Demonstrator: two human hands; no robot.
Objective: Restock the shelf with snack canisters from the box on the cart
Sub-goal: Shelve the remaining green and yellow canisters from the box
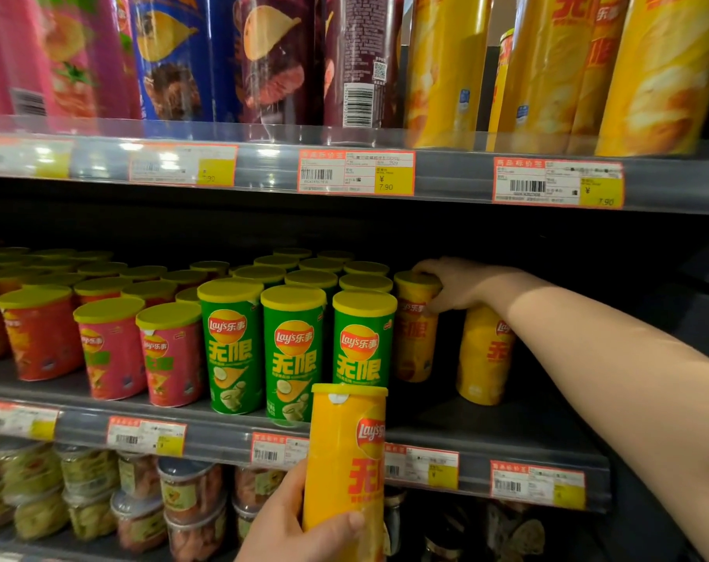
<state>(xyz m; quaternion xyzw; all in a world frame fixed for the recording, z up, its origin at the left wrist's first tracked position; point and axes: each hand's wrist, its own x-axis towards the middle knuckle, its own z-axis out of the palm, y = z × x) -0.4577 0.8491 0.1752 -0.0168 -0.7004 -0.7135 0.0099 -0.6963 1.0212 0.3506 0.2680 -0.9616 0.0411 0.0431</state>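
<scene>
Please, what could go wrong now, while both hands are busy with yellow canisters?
1. The right hand grips the shelf canister only by its top; it could tip against the green canister beside it.
2. The wrist passes right over the second yellow canister and might knock it over.
3. The left hand holds the spare canister by its lower part only, so it may slip.

Your only camera, worn on your head, faces the shelf [219, 440] head-on from close by, so your right hand [454, 283] grips a shelved can [415, 338] just right of centre, tall cans [280, 58] loom above that grip, and your left hand [296, 521] holds a yellow can [344, 460] below it.
</scene>
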